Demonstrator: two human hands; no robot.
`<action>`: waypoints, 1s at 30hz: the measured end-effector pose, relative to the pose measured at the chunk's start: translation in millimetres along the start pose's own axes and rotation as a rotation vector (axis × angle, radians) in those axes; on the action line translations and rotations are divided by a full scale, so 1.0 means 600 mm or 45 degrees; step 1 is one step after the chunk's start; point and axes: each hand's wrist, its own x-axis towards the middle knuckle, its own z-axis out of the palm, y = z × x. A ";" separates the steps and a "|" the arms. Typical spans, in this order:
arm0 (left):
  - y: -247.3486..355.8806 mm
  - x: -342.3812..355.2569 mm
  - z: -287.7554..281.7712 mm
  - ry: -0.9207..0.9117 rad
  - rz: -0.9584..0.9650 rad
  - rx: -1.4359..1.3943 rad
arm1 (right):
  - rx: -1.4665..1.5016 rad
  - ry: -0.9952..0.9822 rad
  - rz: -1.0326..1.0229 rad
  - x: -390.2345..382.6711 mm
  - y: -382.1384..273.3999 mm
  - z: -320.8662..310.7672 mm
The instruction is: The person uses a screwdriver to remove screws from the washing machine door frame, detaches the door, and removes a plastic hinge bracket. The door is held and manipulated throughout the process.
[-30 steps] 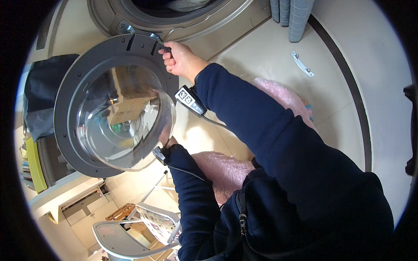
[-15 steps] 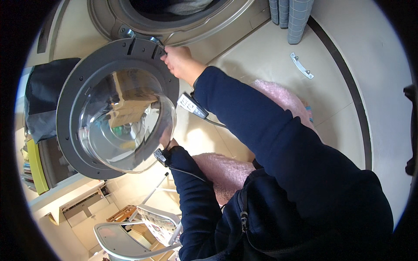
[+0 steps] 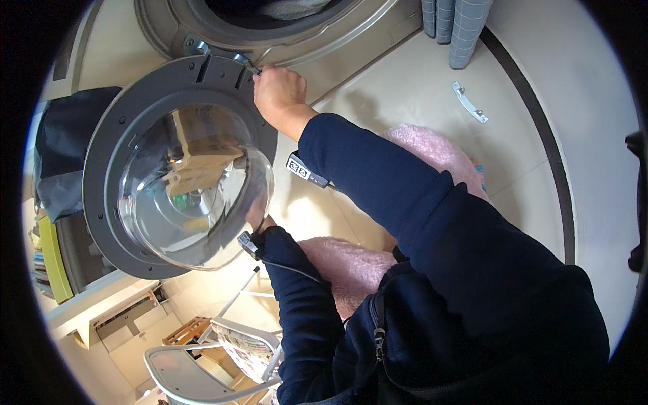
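Observation:
A front-loading washing machine's door (image 3: pixel 101 202), with a dark grey ring and clear glass bowl (image 3: pixel 196 196), hangs swung out from the machine (image 3: pixel 324 57). Silver hinge arms (image 3: pixel 196 46) join the two. My right hand (image 3: pixel 280 93) is closed at the door's upper right edge, beside a hinge arm. From its fingers a thin dark tool points toward the hinge; most of the tool is hidden. My left hand (image 3: pixel 259 214) is at the lower right of the bowl, partly behind the glass, and its fingers cannot be made out.
A curved silver bracket (image 3: pixel 470 102) lies on the tiled floor to the right, below a hanging grey checked cloth (image 3: pixel 468 34). Pink fluffy fabric (image 3: pixel 347 270) covers my legs. A folding chair (image 3: pixel 196 371) stands at the lower left, and a black bag (image 3: pixel 74 152) hangs left of the door.
My right hand has rolled over at the hinge, so its back now faces up, and the wrist has shifted slightly. The door has edged slightly left. My left hand stays where it was.

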 end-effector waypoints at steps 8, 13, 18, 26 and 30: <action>-0.007 -0.012 0.011 0.006 -0.012 -0.036 | 1.929 -0.785 1.492 0.063 0.038 0.019; -0.003 -0.011 0.018 0.002 -0.013 -0.046 | 0.210 -0.139 0.303 0.021 0.016 0.009; -0.005 -0.016 0.015 0.011 -0.023 -0.040 | -0.232 -0.129 -0.144 0.002 0.005 0.008; -0.005 -0.025 0.009 0.012 -0.044 -0.034 | 1.966 -0.765 1.325 0.034 0.024 0.026; 0.000 -0.015 0.006 0.006 -0.048 -0.033 | 1.596 -0.633 1.127 0.035 0.023 0.022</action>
